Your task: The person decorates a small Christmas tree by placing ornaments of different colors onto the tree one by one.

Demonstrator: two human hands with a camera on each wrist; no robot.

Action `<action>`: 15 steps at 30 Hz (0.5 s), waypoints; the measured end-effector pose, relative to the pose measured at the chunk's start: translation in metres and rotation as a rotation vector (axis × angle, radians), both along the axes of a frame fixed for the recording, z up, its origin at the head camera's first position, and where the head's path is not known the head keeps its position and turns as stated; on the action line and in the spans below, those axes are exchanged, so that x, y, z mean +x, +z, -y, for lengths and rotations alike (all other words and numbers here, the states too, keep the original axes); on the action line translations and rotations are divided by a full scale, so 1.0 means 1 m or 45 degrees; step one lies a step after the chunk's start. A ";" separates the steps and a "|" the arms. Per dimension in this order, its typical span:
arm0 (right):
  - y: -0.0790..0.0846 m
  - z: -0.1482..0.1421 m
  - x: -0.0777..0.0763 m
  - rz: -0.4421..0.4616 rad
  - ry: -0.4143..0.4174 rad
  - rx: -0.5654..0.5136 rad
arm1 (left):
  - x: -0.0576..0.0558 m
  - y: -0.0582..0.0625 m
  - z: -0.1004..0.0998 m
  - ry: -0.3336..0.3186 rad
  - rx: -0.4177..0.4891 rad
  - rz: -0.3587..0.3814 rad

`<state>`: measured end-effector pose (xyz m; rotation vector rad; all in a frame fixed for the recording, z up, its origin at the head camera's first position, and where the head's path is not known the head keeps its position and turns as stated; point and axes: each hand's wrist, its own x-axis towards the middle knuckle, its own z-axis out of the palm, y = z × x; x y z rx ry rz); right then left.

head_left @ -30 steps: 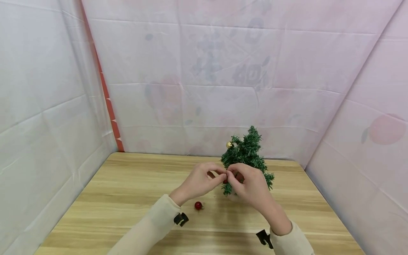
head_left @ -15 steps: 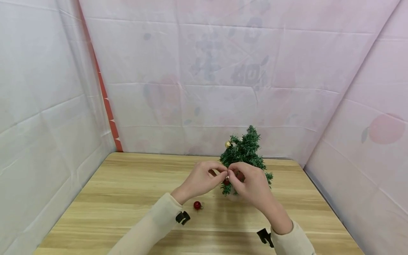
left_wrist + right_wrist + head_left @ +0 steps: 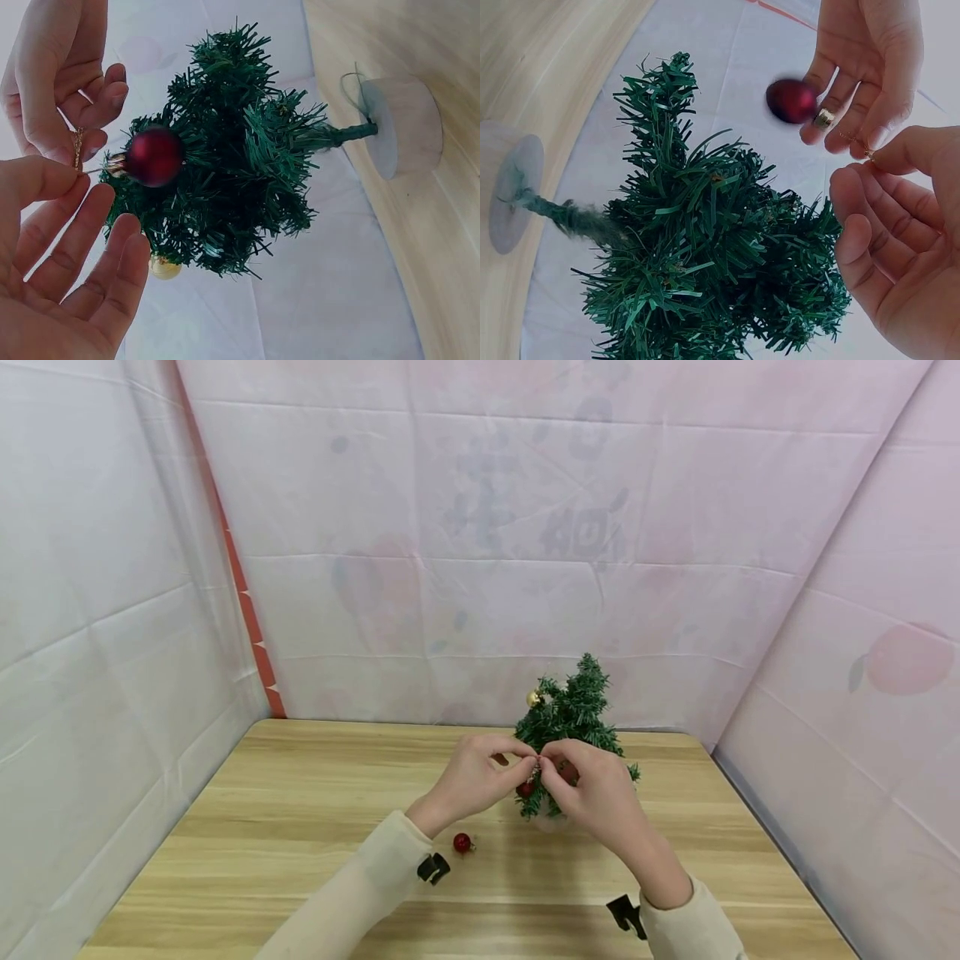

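A red bauble (image 3: 525, 788) with a gold cap dangles under my fingertips, in front of the small green Christmas tree (image 3: 577, 710). In the left wrist view, thumb and forefinger of my left hand (image 3: 75, 255) pinch the bauble's thin hanging string near the cap. My right hand (image 3: 907, 247) pinches the gold string (image 3: 77, 142) too, its fingertips close to the left ones. In the head view the left hand (image 3: 476, 781) and right hand (image 3: 600, 789) meet before the lower branches, hiding part of them. A gold bauble (image 3: 533, 698) hangs at the tree's upper left.
Another red bauble (image 3: 462, 843) lies on the wooden table (image 3: 315, 827), beside the left forearm. The tree stands on a round pale base (image 3: 409, 124). Pale printed cloth (image 3: 450, 610) walls in the back and both sides.
The red bauble has swung slightly left of the fingertips and shows more clearly. Both hands stay nearly in place, still pinching its string. The head view has shifted a little.
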<state>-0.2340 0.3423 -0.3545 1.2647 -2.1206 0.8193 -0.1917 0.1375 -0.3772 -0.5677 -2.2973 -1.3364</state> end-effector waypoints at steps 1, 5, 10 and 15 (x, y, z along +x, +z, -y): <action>0.000 0.000 0.000 -0.001 -0.003 0.001 | 0.000 0.000 0.000 0.001 0.002 -0.004; 0.001 0.000 0.000 0.007 -0.016 0.004 | -0.001 0.000 0.001 0.010 0.005 0.002; 0.001 0.000 0.000 0.028 -0.027 0.008 | -0.001 0.001 0.001 0.033 -0.003 0.005; 0.002 0.001 0.000 0.048 -0.054 0.009 | -0.004 0.002 0.000 0.053 -0.029 -0.011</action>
